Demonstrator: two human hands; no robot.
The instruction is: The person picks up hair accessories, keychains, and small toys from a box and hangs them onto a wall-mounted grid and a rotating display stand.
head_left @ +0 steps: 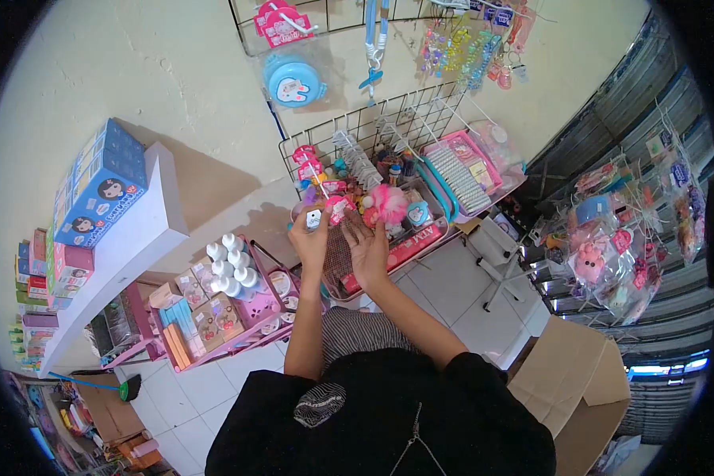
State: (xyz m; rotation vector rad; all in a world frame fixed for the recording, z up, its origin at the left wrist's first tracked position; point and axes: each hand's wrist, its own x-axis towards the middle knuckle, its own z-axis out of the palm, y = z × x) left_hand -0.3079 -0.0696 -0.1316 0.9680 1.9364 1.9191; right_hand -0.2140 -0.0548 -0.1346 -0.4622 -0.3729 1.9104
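Observation:
My left hand [309, 244] is raised over the front of a wire rack, its fingers pinched around a small white piece with a dark print [313, 219], like a tag or charm. Close beside it, my right hand [367, 252] has its fingers stretched upward, the tips by a pink and red character trinket [339, 208]. A fluffy pink pompom [389, 203] hangs just above the right fingers. Below and between the hands is a brown checked cloth-like surface [337, 252]. White hook ends [355, 163] stick out behind them, with pink header cards [308, 163] to the left.
A bin with a red lettered front [412, 250] lies beyond my right hand. On the left stand a pink cart [250, 313] with white bottles [232, 266] and a white shelf [155, 194] with blue boxes [101, 184]. A cardboard box [567, 373] is at the right.

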